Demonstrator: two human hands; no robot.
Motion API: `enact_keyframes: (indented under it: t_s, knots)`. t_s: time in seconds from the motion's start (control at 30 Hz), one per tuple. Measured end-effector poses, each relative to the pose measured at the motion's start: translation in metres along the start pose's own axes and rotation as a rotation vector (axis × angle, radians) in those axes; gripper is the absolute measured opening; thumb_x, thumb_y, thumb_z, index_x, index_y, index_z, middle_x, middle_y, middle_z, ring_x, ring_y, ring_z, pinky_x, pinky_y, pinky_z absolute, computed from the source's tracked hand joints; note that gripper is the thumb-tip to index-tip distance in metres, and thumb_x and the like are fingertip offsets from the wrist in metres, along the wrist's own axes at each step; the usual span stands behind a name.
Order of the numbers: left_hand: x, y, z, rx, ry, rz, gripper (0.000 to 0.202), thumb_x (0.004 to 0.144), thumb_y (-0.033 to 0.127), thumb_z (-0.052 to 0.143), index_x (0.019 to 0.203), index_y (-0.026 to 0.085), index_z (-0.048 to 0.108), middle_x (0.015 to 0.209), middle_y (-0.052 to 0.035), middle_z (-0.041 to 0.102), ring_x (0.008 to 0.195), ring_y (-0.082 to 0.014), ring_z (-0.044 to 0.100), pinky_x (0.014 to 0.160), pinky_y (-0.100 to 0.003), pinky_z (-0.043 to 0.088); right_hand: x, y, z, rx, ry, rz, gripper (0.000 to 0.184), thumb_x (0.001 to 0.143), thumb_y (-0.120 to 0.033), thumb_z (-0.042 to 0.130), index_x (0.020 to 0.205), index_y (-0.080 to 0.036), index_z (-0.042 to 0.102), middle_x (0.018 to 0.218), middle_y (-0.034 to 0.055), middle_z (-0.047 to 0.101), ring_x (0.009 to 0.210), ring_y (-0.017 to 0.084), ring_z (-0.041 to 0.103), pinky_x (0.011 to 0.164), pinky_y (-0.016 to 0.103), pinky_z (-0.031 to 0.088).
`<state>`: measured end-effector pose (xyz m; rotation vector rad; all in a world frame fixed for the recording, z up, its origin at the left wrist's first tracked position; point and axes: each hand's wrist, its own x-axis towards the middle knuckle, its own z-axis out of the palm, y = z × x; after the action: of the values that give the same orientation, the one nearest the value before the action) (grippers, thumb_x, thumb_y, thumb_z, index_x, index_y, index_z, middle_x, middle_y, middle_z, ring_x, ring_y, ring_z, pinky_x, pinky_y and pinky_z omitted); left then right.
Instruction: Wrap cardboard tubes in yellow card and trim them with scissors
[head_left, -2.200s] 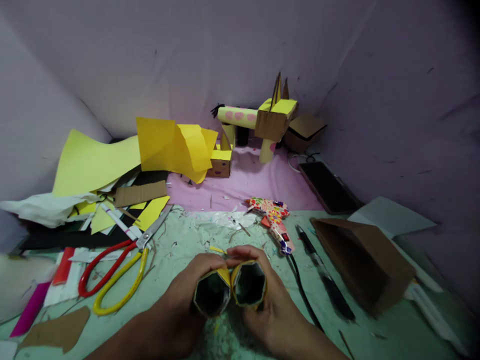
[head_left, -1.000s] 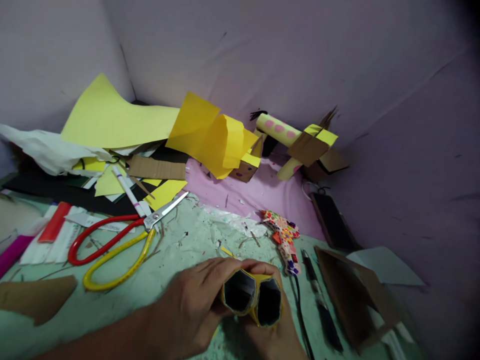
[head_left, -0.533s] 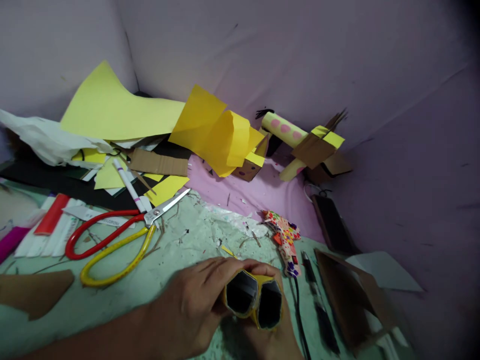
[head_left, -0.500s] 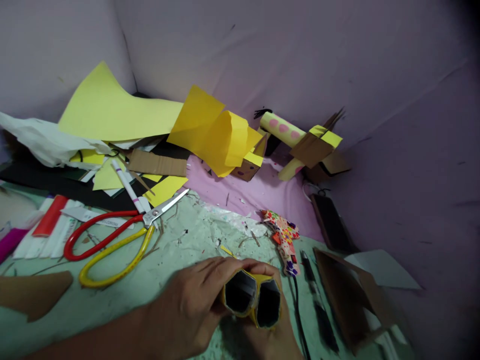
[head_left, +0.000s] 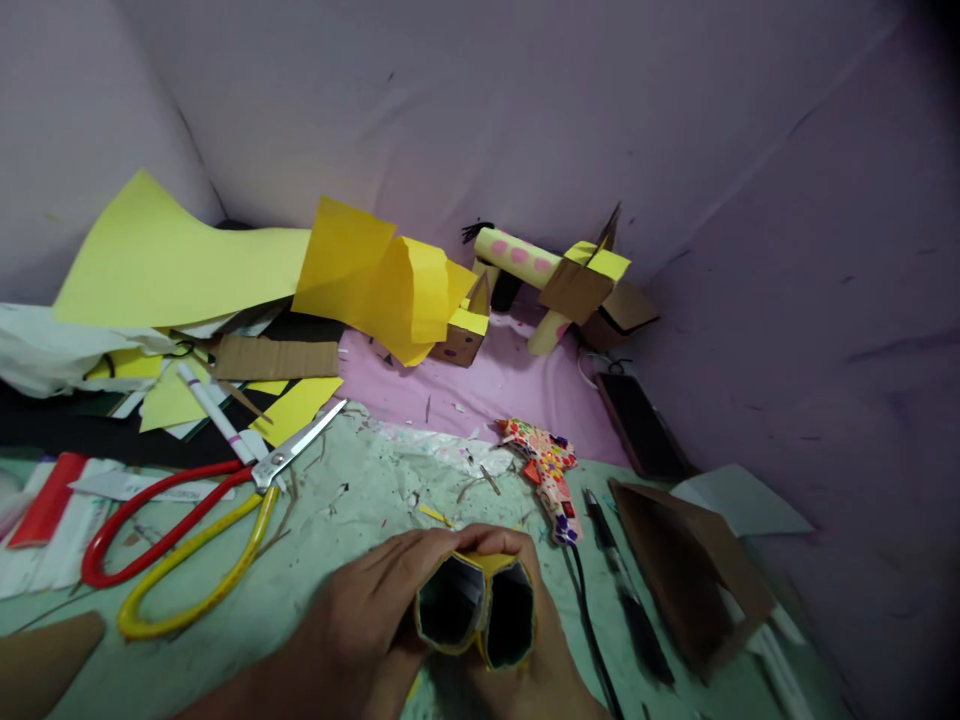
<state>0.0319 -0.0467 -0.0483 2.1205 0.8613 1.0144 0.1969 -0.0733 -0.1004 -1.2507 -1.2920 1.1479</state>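
Note:
Two yellow-covered cardboard tubes (head_left: pixel 481 612) stand side by side, their open ends facing me. My left hand (head_left: pixel 375 610) wraps round the left tube, and my right hand (head_left: pixel 551 640) closes round the right one. Both hands press the tubes against each other. Beyond my right hand lies a flower-patterned glue gun (head_left: pixel 551 475), its cord running towards me. Scissors (head_left: pixel 202 530) with one red and one yellow handle lie to the left, blades slightly apart or closed, I cannot tell.
Yellow paper sheets (head_left: pixel 195 275), a cardboard strip (head_left: pixel 276 357) and a marker (head_left: pixel 217 410) lie back left. A spotted tube-and-box figure (head_left: pixel 555 285) is at the back wall. To the right are a phone (head_left: pixel 641 425), a black pen (head_left: pixel 626 580) and a cardboard box (head_left: pixel 694 580).
The view has turned a little to the right, so the surroundings shift left in it. My hands keep hold of both tubes, which remain pressed together.

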Motion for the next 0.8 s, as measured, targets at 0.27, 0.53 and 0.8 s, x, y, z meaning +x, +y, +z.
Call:
enact_keyframes:
  t_s: [0.27,0.53,0.8]
  knots:
    - [-0.007,-0.012,0.006,0.081,-0.023,-0.09,0.046,0.086,0.019,0.049,0.13,0.03,0.043,0.114,-0.0045,0.067,0.101,-0.019,0.066,0.089,-0.033,0.055,0.0,-0.004,-0.001,0.063,-0.013,0.005,0.049,0.06,-0.019,0.07,0.101,-0.03,0.046,0.094,0.0013,0.064,0.077,0.021,0.064,0.063,0.031,0.051]
    - [-0.003,-0.011,0.002,0.011,-0.027,-0.215,0.04,0.083,0.025,0.059,0.122,0.031,0.049,0.11,-0.0024,0.069,0.094,-0.0196,0.067,0.083,-0.031,0.056,0.007,-0.042,-0.01,-0.014,-0.136,-0.024,0.048,0.066,-0.015,0.063,0.107,-0.026,0.042,0.09,0.0022,0.062,0.077,0.02,0.062,0.066,0.032,0.05]
    - [0.003,-0.01,-0.006,-0.074,-0.099,-0.407,0.043,0.074,0.026,0.068,0.114,0.027,0.053,0.106,-0.0024,0.068,0.094,-0.0236,0.065,0.085,-0.04,0.051,0.009,-0.05,-0.022,-0.119,-0.189,-0.106,0.042,0.07,-0.014,0.068,0.109,-0.021,0.052,0.098,0.0046,0.061,0.085,0.021,0.061,0.074,0.034,0.05]
